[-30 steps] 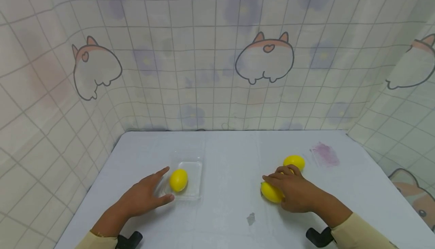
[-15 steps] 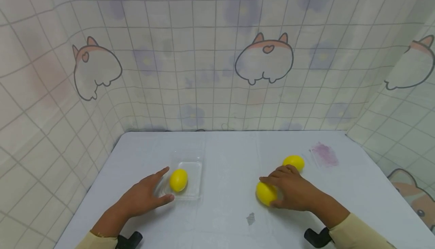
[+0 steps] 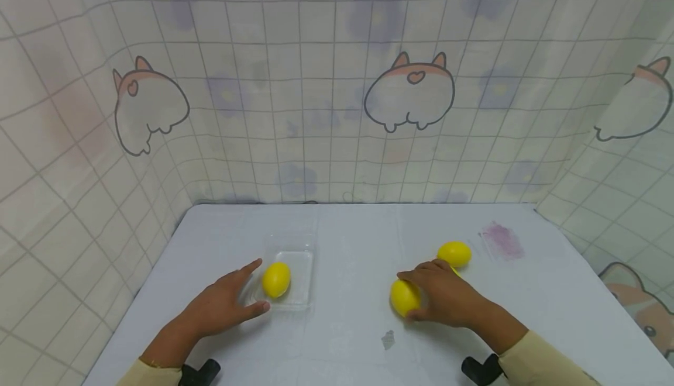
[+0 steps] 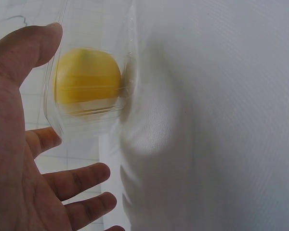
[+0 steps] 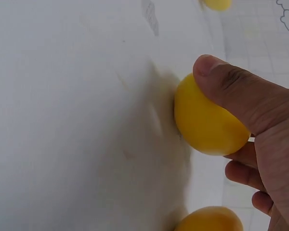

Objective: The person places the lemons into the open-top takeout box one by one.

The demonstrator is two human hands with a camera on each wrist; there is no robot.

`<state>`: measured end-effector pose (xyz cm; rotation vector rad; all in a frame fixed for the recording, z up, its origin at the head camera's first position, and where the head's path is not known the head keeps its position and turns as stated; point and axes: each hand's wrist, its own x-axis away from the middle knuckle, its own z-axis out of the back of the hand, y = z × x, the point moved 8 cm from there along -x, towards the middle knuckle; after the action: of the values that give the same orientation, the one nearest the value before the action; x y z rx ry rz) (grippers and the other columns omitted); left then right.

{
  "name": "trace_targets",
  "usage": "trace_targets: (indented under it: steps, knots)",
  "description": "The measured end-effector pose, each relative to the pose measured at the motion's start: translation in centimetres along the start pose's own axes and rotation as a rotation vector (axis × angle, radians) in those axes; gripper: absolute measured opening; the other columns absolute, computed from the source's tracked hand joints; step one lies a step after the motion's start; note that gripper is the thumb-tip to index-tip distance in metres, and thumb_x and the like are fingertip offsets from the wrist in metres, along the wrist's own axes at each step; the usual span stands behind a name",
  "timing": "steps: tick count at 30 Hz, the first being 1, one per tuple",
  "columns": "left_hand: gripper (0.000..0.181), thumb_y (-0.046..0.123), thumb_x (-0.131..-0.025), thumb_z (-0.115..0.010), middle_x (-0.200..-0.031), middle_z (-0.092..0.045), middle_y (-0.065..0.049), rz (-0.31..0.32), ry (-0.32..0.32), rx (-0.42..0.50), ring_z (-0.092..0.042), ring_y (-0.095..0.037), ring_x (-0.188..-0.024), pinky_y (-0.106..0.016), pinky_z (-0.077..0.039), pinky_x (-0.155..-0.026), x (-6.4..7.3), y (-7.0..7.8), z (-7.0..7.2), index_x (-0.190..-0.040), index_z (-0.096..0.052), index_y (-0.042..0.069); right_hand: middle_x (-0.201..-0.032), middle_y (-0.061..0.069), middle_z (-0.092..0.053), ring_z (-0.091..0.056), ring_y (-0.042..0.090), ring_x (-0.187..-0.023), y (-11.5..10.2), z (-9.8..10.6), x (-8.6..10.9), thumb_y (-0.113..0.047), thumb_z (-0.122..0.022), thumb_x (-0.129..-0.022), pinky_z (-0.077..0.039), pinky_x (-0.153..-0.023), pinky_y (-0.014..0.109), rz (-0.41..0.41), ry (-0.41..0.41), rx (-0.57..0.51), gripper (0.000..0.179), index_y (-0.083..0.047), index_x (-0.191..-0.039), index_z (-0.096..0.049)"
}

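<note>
In the head view, a yellow lemon sits in a clear plastic container on the left of the table. My left hand spans the container's near left corner, thumb and fingers spread. The left wrist view has its thumb and index fingertip right at the clear wall. My right hand grips a second lemon between thumb and fingers, low over the tabletop. Behind that hand lies another lemon, and a yellow sliver shows between it and the knuckles, mostly hidden.
A white-covered table stretches under both hands. On it are a grey patch near the front and a pink stain at the back right. A printed curtain hangs along the back and sides.
My right hand has shifted slightly left, and the lemon in its grip has come along, turning as it moved. The left hand, container and lemon inside have stayed put.
</note>
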<state>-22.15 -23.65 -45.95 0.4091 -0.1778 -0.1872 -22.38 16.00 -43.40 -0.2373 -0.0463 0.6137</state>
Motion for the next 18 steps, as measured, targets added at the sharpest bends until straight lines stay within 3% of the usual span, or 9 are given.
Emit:
trace_targets:
  steps: [18]
  knots:
    - [0.102, 0.075, -0.083, -0.067, -0.158, -0.042, -0.018, -0.011, -0.005, 0.003, -0.042, -0.043, -0.141, -0.067, -0.038, -0.109, -0.2, -0.4, -0.2, -0.162, -0.031, 0.021, -0.126, -0.006, -0.069, -0.06, 0.019, -0.119, -1.4, -0.5, -2.3, -0.047, -0.093, -0.071, -0.034, -0.113, 0.048, -0.047, 0.053, -0.06, 0.072, -0.019, -0.133, -0.069]
